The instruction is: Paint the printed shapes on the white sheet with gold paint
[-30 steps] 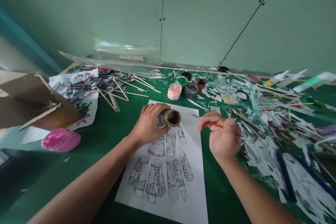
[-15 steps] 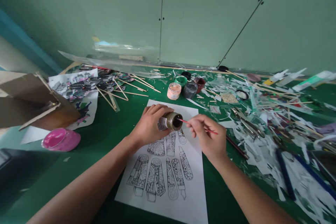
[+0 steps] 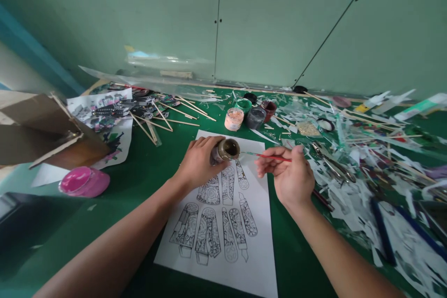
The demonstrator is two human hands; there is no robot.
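My left hand (image 3: 200,160) is wrapped round a small paint jar (image 3: 228,150) of dark olive-brown paint, its open mouth tilted toward me and to the right. Between the fingers of my right hand (image 3: 291,170) is a thin red paintbrush (image 3: 270,156), its tip just outside the jar's rim on the right. Beneath both hands lies a white sheet (image 3: 258,251) printed with black-and-white patterned outlines of narrow shapes. The left hand and jar hide part of its upper drawings.
Open jars of peach (image 3: 233,119), green, black and dark red paint stand behind the sheet. A pink paint jar (image 3: 85,182) and a cardboard box (image 3: 52,130) are at left. Paper scraps, pliers (image 3: 333,163) and wooden sticks cover the right side.
The brush has come out of the jar as my right hand moved right and turned palm up. The jar in my left hand now tips less to the right.
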